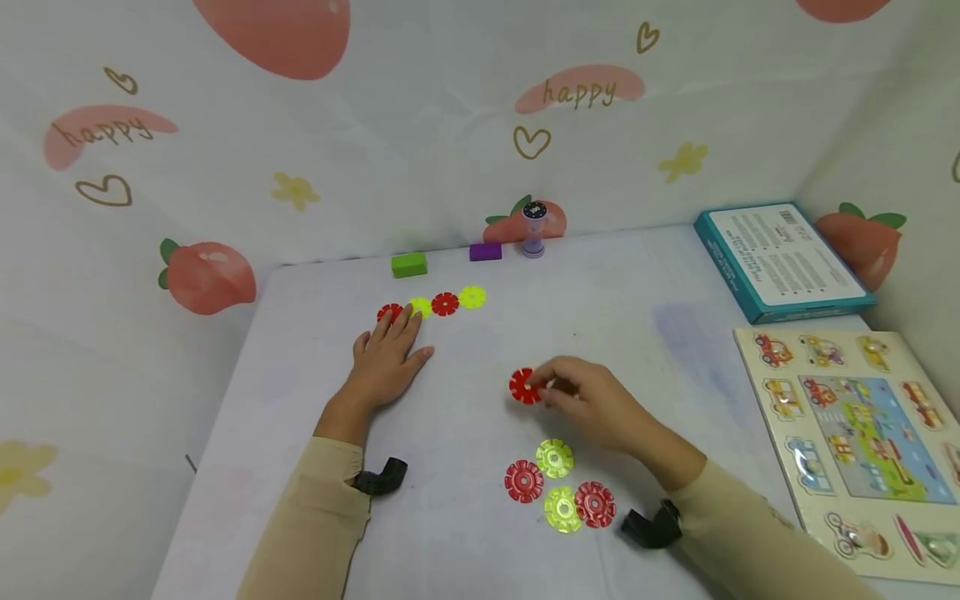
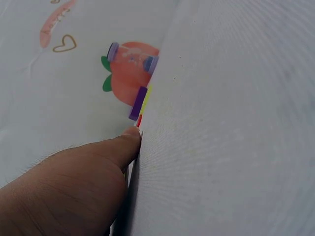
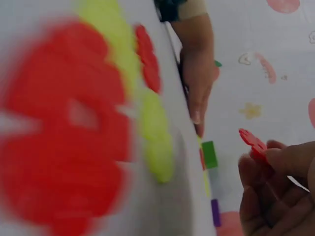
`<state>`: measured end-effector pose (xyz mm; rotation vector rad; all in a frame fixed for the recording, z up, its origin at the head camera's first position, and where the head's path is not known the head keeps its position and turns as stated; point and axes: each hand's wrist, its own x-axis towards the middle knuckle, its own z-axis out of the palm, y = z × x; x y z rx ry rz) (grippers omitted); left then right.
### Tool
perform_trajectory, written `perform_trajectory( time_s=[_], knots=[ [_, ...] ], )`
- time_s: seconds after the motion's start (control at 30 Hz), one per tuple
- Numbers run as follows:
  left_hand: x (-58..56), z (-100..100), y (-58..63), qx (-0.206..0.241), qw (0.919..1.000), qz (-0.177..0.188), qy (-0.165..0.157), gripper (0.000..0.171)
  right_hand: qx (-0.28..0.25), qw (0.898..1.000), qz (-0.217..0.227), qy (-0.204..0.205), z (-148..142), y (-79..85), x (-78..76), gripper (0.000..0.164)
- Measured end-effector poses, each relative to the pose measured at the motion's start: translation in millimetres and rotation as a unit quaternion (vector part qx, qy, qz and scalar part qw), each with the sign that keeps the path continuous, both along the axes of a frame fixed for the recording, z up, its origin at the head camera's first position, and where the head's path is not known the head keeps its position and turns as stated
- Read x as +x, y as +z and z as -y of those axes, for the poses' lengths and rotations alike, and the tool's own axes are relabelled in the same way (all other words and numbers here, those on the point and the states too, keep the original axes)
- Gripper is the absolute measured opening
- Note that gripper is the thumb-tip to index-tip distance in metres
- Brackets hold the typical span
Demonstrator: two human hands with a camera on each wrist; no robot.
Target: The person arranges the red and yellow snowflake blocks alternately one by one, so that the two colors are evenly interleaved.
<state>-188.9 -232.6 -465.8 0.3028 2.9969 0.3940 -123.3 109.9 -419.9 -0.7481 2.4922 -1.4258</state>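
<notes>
A red notched plastic disc (image 1: pixel 522 386) is pinched between the thumb and fingers of my right hand (image 1: pixel 592 402), held over the middle of the table. In the right wrist view the same red disc (image 3: pixel 252 141) stands tilted at the fingertips. My left hand (image 1: pixel 384 360) rests flat at the left, fingers spread, fingertips on a row of discs. That row alternates red (image 1: pixel 390 312), yellow (image 1: pixel 421 307), red (image 1: pixel 445 304) and yellow (image 1: pixel 472 297); the fingers partly cover the two left ones. Nearer the front lie loose discs, two red (image 1: pixel 523 481) and two yellow (image 1: pixel 555 458).
Behind the row stand a green block (image 1: pixel 408 265), a purple block (image 1: pixel 486 252) and a small hourglass (image 1: pixel 533 229). To the right lie a teal box (image 1: pixel 787 262) and a wooden picture puzzle board (image 1: pixel 780 433). A printed cloth (image 1: pixel 420 150) hangs along the back.
</notes>
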Motion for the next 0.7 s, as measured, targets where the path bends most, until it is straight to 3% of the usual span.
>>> perform_trajectory(
  time_s=[0.2, 0.4, 0.57, 0.7],
  knots=[
    [-0.3, 2.1, -0.5, 0.003, 1.0, 0.003, -0.002, 0.074, 0.072, 0.996, -0.01, -0.054, 31.9, 7.8, -68.7, 0.029],
    [0.2, -0.8, 1.7, 0.002, 1.0, 0.002, -0.005, 0.073, 0.15, 0.987, 0.056, -0.027, 38.6, -7.3, -124.9, 0.049],
    [-0.5, -0.1, 1.5, 0.002, 1.0, 0.0, -0.009, 0.073, 0.209, 0.977, 0.045, -0.009, 41.7, -11.2, -141.0, 0.054],
    [-1.7, 2.2, -1.1, -0.004, 1.0, -0.002, -0.009, 0.074, 0.308, 0.951, 0.013, -0.004, 49.6, -6.7, -141.1, 0.058]
  ],
)
